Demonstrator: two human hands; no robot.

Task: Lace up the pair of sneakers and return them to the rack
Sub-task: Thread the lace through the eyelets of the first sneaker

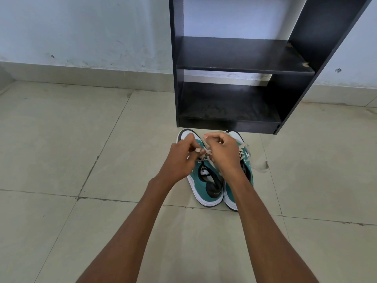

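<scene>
both hands pinching lace, teal sneakers

The two teal sneakers look like matt suede-like cloth above smooth white rubbery soles, with flat white woven cloth laces. The black board rack has a matt laminate finish, chipped and scuffed on its shelf. The beige floor tiles are smooth with a dull sheen.

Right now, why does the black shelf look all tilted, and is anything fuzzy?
In the head view, the wide-angle lens bends straight edges, so the rack leans. Light is soft and even, with faint shadows under the sneakers. Both hands, left hand and right hand, and the lace look slightly blurred.
</scene>
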